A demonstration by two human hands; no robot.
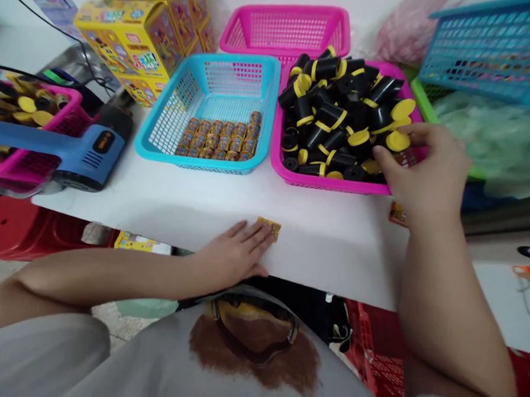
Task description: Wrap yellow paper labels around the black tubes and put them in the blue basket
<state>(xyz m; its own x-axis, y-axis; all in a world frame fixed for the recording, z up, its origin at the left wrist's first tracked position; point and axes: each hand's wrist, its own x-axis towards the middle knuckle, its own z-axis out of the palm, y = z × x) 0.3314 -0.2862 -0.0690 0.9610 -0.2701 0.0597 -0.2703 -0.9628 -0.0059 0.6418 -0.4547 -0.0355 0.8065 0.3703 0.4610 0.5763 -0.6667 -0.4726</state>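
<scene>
My left hand [235,253] lies flat on the white table, fingers stretched out. Its fingertips press on a small yellow printed label [275,227]. At the right side of a pink basket [332,184], my right hand [435,172] has its thumb and fingers around a small black canister with a yellow lid [397,141]. Many similar black canisters [329,115] lie heaped in that basket. To its left, a light blue basket [196,161] holds rows of small canisters wrapped in printed labels [223,142].
A blue heat gun [89,154] rests at the left beside another pink basket [69,114]. Yellow printed boxes [135,49] are stacked behind. An additional pink basket [286,11] stands at the back. Plastic bags [508,134] and a blue basket [490,50] crowd the right.
</scene>
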